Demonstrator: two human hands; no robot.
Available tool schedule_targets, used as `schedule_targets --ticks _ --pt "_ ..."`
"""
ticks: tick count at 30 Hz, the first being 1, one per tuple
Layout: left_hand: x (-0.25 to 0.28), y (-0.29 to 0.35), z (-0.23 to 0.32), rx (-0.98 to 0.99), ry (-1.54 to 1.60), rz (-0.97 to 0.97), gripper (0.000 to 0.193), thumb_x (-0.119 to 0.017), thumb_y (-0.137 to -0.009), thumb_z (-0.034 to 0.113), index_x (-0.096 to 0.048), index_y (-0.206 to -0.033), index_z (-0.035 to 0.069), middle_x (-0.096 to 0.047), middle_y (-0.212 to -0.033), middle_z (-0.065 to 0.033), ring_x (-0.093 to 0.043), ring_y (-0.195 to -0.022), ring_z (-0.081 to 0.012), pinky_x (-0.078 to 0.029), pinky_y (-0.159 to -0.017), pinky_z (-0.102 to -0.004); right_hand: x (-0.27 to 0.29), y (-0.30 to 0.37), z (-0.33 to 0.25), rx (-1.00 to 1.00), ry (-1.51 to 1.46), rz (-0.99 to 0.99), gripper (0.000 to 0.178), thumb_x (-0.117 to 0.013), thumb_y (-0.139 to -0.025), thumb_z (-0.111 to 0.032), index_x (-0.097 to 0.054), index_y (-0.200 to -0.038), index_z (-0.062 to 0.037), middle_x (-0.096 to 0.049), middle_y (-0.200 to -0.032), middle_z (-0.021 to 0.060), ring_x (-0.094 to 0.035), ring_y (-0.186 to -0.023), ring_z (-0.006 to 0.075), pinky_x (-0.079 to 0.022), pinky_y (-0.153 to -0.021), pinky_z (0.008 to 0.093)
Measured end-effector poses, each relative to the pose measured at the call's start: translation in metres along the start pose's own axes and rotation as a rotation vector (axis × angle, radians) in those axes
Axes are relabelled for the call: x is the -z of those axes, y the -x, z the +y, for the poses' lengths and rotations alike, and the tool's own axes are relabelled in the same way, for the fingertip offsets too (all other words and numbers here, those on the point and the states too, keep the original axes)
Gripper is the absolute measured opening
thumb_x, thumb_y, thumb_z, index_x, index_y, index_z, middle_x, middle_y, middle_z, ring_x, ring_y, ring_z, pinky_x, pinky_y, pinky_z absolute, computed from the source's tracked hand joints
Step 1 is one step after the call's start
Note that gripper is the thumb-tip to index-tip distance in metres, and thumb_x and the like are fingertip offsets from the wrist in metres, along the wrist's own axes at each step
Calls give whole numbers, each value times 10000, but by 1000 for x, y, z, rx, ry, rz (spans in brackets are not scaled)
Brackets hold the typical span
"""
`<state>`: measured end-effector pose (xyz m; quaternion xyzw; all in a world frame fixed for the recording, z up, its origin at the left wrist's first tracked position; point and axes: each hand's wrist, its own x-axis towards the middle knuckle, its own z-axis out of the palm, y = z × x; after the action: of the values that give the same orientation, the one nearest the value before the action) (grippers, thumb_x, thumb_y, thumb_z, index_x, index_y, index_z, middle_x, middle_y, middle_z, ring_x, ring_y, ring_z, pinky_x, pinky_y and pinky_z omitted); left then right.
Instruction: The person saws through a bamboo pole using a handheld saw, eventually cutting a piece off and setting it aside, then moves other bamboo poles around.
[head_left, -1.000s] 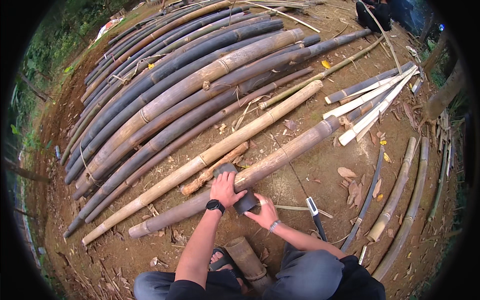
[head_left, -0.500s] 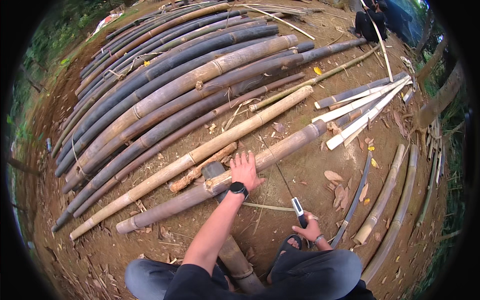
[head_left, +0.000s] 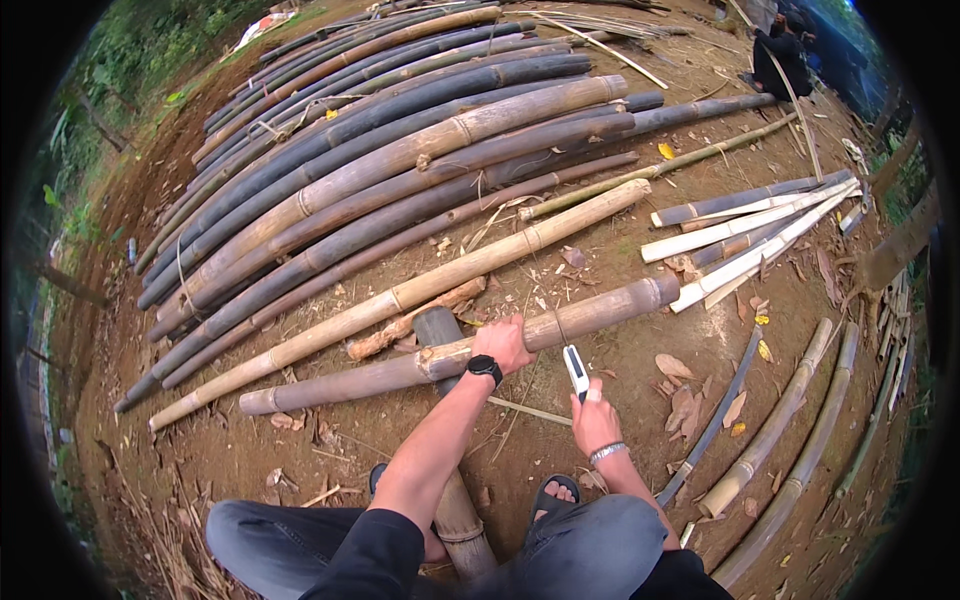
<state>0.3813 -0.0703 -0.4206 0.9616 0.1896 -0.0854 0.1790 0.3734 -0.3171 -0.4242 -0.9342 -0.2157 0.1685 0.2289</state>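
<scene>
A brownish bamboo pole (head_left: 345,385) lies slantwise before me, resting across a thicker bamboo piece (head_left: 462,525) that runs back between my feet. My left hand (head_left: 508,346) is closed over the top of the pole, just right of that support. In my right hand (head_left: 597,420) is a hand saw (head_left: 576,370) with a white and black handle. Its thin blade reaches from the handle up to the pole, right of my left hand. How deep the blade sits in the bamboo cannot be seen.
A pale bamboo pole (head_left: 430,290) lies just beyond, then a wide row of dark poles (head_left: 400,180). Split bamboo strips (head_left: 760,225) are piled to the right, with curved lengths (head_left: 770,430) nearer. Another person (head_left: 783,62) in dark clothes sits at the far right.
My left hand went from lying with spread fingers to closing on the pole. My right hand and the saw moved forward, toward the pole. The whole view has shifted slightly.
</scene>
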Motion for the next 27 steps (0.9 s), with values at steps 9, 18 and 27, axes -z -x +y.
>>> schedule_targets --ticks 9,18,27 --pt "15 -27 -20 54 18 124 595 -815 -676 431 -626 -1055 13 -715 -1042 -184 -706 -952 -330 -571 -814 -426 -26 50 37 -55 3 9 391 -587 -959 -266 -400 -1195 -17 -649 -774 300 -649 -696 495 -508 -596 595" --pt "0 -29 -22 50 49 92 611 -791 -657 456 -628 -1028 -2 -721 -935 -228 -712 -850 -368 -573 -746 -431 31 65 21 -42 61 -95 374 -586 -963 -271 -416 -1157 1 -641 -754 312 -644 -719 504 -502 -630 603" --pt "1 -36 -24 69 31 55 610 -808 -678 460 -613 -1028 -1 -719 -951 -216 -718 -870 -338 -580 -756 -421 17 40 17 7 49 -34 367 -580 -964 -224 -400 -1190 2 -622 -700 305 -630 -677 505 -493 -572 593"
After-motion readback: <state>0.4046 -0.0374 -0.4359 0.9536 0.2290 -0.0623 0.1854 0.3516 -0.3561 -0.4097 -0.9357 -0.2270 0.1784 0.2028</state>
